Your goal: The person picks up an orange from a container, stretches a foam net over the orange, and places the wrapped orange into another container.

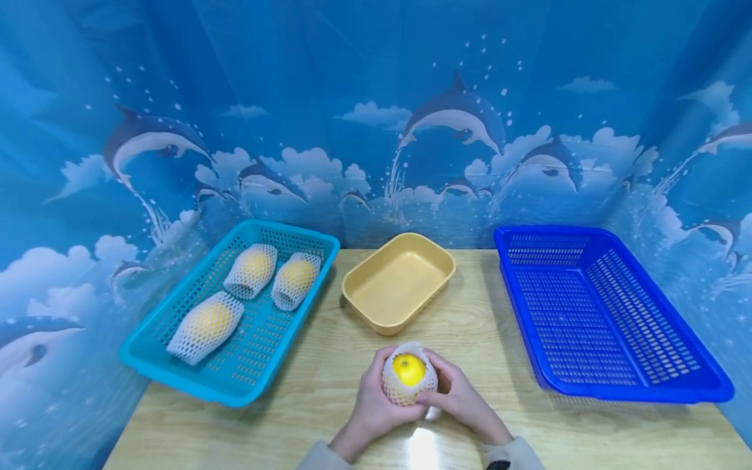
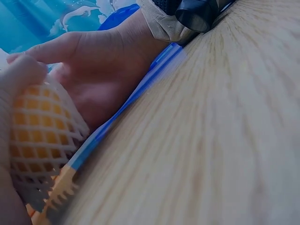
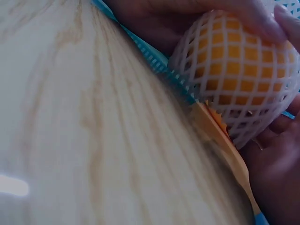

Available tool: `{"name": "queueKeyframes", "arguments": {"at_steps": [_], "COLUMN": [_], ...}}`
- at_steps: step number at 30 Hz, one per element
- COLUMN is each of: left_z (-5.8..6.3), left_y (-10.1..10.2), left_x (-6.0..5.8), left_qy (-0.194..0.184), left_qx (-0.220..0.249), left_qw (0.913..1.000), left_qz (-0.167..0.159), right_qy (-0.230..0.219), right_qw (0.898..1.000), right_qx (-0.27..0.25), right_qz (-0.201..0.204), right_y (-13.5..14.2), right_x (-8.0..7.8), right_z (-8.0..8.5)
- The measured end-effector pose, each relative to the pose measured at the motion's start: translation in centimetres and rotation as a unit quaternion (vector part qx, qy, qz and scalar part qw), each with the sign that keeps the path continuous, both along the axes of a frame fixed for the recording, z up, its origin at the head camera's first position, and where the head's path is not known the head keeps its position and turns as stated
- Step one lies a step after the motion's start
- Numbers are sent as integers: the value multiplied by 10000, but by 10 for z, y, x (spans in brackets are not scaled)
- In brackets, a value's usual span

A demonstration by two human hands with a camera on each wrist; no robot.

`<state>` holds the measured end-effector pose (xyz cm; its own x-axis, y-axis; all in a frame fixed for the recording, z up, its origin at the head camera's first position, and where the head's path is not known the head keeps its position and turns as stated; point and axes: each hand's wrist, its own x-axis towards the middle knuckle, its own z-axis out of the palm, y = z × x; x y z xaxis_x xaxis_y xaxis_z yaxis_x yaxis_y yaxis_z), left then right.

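Observation:
Held between both hands above the near part of the table is a round yellow fruit (image 1: pixel 409 369) in a white foam net sleeve (image 1: pixel 404 394). The sleeve's upper end is spread, so the fruit's top with its stem spot shows. My left hand (image 1: pixel 376 403) cups the netted fruit from the left. From the right, my right hand (image 1: pixel 464 399) grips it, the thumb lying on the net's near side. In the right wrist view, the net (image 3: pixel 229 70) wraps the fruit's side, and its toothed lower edge hangs loose.
A teal basket (image 1: pixel 267 385) at the left holds three netted yellow fruits (image 1: pixel 251 269). In the middle, behind the hands, stands a tan tub (image 1: pixel 399 281). A blue basket (image 1: pixel 634 391) stands at the right. A dolphin-print curtain (image 1: pixel 376 65) closes off the table's back.

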<state>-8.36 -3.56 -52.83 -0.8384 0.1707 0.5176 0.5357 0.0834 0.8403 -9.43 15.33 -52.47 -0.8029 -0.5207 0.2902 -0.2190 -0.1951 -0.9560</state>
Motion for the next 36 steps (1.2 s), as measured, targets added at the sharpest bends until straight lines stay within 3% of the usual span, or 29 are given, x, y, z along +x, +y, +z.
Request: {"name": "queueKeyframes", "arguments": {"at_steps": [4, 9, 14, 17, 25, 31, 36], "left_z": [2, 5, 8, 10, 10, 11, 11], "left_y": [1, 0, -1, -1, -1, -1, -1], "left_x": [0, 2, 4, 5, 2, 2, 3], "left_qy": [-4, -668, -1751, -2118, -2159, -2342, -2454], "left_qx": [352, 937, 1674, 1899, 1746, 1824, 1668], "left_qw": [9993, 9925, 9685, 9571, 9592, 9514, 9515], "left_qz": [-87, -414, -580, -547, -524, -824, -809], "right_qy": [82, 76, -16, -113, -351, -728, -789], "right_qw": [9991, 9974, 9964, 9960, 9962, 9961, 9943], "right_qx": [-333, -506, -462, -488, -508, -368, -626], "right_qz": [253, 517, 711, 735, 615, 337, 341], "right_y": [1, 1, 0, -1, -1, 1, 1], "right_x": [-2, -2, -2, -1, -1, 0, -2], "right_z": [-2, -2, -1, 0, 2, 3, 4]}}
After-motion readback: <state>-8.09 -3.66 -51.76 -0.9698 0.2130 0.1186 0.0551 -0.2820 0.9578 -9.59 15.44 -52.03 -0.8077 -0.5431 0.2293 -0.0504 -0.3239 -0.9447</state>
